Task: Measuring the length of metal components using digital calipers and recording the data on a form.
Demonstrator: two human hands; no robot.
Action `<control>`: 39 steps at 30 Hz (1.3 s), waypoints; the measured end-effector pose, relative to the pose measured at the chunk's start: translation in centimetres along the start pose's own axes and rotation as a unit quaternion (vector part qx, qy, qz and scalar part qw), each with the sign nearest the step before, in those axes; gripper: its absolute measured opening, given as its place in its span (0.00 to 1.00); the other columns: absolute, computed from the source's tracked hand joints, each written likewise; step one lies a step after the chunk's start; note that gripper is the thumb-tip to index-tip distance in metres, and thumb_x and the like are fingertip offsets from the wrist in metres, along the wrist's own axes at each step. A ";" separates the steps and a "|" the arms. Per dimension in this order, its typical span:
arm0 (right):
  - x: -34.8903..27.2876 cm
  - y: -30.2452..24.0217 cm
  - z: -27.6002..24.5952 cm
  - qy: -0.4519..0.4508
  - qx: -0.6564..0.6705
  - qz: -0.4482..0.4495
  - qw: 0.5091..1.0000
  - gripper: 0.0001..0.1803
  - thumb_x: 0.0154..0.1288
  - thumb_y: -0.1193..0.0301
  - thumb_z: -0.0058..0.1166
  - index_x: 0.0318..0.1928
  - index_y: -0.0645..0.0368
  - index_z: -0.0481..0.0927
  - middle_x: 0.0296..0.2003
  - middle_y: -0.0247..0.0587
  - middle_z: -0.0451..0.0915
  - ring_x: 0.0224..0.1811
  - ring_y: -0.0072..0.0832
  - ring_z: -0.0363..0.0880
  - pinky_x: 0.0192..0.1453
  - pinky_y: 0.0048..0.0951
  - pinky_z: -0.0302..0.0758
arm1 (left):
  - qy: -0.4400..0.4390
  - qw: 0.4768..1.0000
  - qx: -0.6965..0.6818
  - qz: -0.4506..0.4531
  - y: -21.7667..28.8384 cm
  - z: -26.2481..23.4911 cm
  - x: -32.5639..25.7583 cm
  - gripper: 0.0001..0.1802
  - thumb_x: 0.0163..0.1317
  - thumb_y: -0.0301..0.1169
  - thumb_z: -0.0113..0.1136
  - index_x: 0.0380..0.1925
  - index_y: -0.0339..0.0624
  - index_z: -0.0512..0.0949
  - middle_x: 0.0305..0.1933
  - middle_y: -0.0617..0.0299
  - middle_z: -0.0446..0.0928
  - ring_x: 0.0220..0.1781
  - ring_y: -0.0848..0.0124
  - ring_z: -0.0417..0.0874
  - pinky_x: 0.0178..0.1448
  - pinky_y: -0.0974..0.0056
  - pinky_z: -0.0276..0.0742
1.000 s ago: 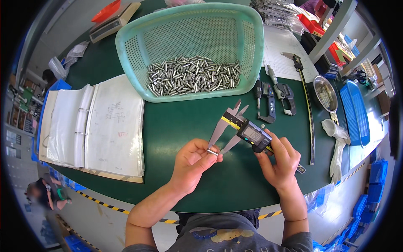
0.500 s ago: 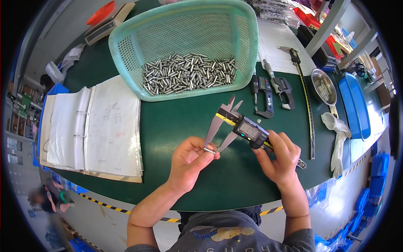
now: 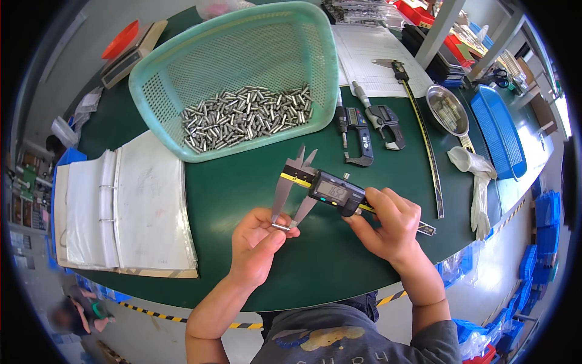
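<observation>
Between the fingertips of my left hand [image 3: 257,246] is a small shiny metal pin [image 3: 280,227]. My right hand [image 3: 391,224] grips a digital caliper [image 3: 333,193] by its slider and beam. The caliper's long jaws reach down to the pin, one on each side of it. Its display faces up toward me. Beyond my hands stands a green perforated plastic basket [image 3: 142,112], tilted, with many similar metal pins [image 3: 248,115] heaped along its near side.
An open ring binder [image 3: 151,212] lies on the left of the green table. Two digital micrometers [image 3: 359,136], a second caliper [image 3: 418,112], a metal bowl [image 3: 433,91], white gloves [image 3: 479,194] and a blue basket [image 3: 500,133] lie to the right. A scale [image 3: 130,57] stands far left.
The view has shifted, so the table's things appear moved left. Both hands still hold the pin and the caliper, and the jaws stay around the pin.
</observation>
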State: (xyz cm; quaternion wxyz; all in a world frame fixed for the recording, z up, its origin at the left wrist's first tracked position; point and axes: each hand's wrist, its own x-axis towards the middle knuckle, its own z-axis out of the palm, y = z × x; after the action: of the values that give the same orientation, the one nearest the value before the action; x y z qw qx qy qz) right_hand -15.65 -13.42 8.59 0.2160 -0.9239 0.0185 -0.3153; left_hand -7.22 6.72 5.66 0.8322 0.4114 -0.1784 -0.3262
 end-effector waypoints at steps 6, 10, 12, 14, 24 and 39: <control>0.1 0.2 0.1 0.005 -0.004 0.001 1.000 0.18 0.38 0.66 0.64 0.30 0.60 0.74 0.15 0.34 0.66 0.11 0.30 0.66 0.14 0.27 0.62 | 0.032 0.999 0.017 0.020 0.1 0.3 0.4 0.10 0.54 0.24 0.52 0.37 0.37 0.68 0.40 0.58 0.71 0.41 0.69 0.74 0.49 0.64 0.68; 0.0 0.4 0.4 -0.016 0.000 0.003 1.000 0.19 0.41 0.68 0.62 0.35 0.61 0.73 0.18 0.36 0.68 0.13 0.31 0.68 0.16 0.28 0.64 | 0.050 0.997 0.049 0.035 0.0 -0.1 0.7 0.08 0.54 0.22 0.52 0.36 0.37 0.69 0.37 0.58 0.72 0.39 0.71 0.74 0.47 0.66 0.69; 0.0 0.5 0.2 -0.017 -0.007 0.001 1.000 0.20 0.42 0.68 0.61 0.37 0.61 0.73 0.19 0.36 0.69 0.15 0.32 0.69 0.16 0.28 0.65 | 0.060 0.994 0.077 0.043 0.3 -0.4 1.6 0.07 0.55 0.21 0.52 0.35 0.37 0.69 0.36 0.58 0.73 0.38 0.73 0.74 0.45 0.68 0.69; -0.1 0.7 0.3 -0.013 0.011 0.020 1.000 0.21 0.43 0.69 0.60 0.40 0.62 0.72 0.21 0.37 0.69 0.16 0.32 0.70 0.17 0.28 0.66 | 0.116 0.950 0.274 0.093 1.2 -1.8 3.9 0.04 0.54 0.22 0.53 0.31 0.37 0.71 0.33 0.60 0.74 0.35 0.75 0.73 0.41 0.70 0.68; 0.0 0.9 0.2 0.002 0.014 0.002 1.000 0.20 0.42 0.69 0.61 0.39 0.62 0.74 0.19 0.37 0.69 0.15 0.31 0.71 0.17 0.28 0.66 | 0.006 0.488 0.785 0.382 4.3 -3.7 17.5 0.04 0.42 0.25 0.59 0.22 0.41 0.76 0.29 0.61 0.71 0.34 0.62 0.72 0.38 0.60 0.67; 0.3 1.3 -0.4 0.089 0.020 0.061 0.994 0.23 0.42 0.71 0.62 0.42 0.63 0.74 0.21 0.37 0.70 0.16 0.30 0.71 0.18 0.27 0.67 | 0.082 0.986 0.147 0.012 1.7 0.0 6.6 0.09 0.55 0.26 0.56 0.35 0.34 0.73 0.34 0.58 0.75 0.35 0.73 0.76 0.41 0.70 0.72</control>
State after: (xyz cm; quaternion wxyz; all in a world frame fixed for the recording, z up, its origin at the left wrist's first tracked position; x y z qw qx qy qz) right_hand -15.55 -14.79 8.49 0.2506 -0.8849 0.0875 -0.3828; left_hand -1.74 2.90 7.25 0.7785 0.5522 -0.1603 -0.2514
